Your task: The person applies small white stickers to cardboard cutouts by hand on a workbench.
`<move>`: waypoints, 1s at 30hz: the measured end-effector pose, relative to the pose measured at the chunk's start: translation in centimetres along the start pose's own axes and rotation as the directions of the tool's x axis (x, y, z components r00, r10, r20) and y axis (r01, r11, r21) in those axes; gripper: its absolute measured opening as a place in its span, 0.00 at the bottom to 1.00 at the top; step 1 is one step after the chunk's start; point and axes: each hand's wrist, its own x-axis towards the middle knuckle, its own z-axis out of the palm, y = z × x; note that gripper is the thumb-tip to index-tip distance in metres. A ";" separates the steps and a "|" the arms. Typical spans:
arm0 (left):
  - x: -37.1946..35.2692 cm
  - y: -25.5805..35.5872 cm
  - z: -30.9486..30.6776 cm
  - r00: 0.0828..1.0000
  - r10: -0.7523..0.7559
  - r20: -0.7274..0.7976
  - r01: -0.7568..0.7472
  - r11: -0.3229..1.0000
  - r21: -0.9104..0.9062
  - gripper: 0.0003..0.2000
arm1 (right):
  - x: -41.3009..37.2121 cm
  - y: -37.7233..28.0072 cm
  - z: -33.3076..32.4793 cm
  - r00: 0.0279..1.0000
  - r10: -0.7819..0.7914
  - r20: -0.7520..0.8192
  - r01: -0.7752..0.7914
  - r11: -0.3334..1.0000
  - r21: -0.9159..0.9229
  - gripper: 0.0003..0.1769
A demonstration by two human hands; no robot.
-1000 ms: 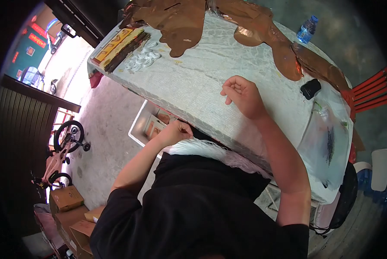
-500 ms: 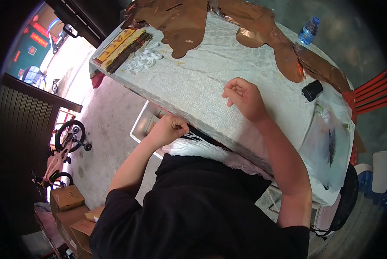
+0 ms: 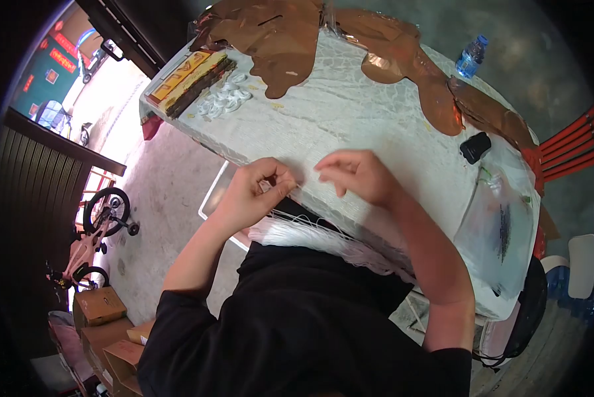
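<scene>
Over the near edge of the worktop (image 3: 370,122), the left hand (image 3: 254,192) pinches thumb and forefinger together; the right hand (image 3: 368,177) curls blurred fingers, grip unclear. A white thread hank (image 3: 297,237) lies across the lap (image 3: 317,264).

The right grip (image 3: 363,177) is blurred; whether it holds anything cannot be told. At the tips of the left grip (image 3: 252,196), any strand is too fine to see. Below both grips, white threads (image 3: 294,234) merge, too thin to separate. Just left of the left grip, a white box (image 3: 213,189) is partly hidden by the forearm (image 3: 201,248) and table (image 3: 297,126). Far right of the right grip, red bars (image 3: 572,149) are cut off.
</scene>
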 end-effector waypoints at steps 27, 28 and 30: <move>1.5 -2.1 -16.4 0.953 0.129 -0.272 -0.301 0.444 -0.844 0.10 | -3.5 -4.9 -13.8 0.691 -0.334 -0.641 0.708 0.491 0.508 0.08; 0.8 -2.7 -17.8 0.935 0.100 -0.339 -0.352 0.367 -0.861 0.09 | -3.5 -5.1 -13.6 0.702 -0.324 -0.634 0.696 0.501 0.515 0.08; -0.4 -5.2 -21.3 0.920 0.011 -0.392 -0.379 0.282 -0.881 0.07 | -3.8 -5.2 -13.3 0.743 -0.405 -0.532 0.663 0.551 0.507 0.07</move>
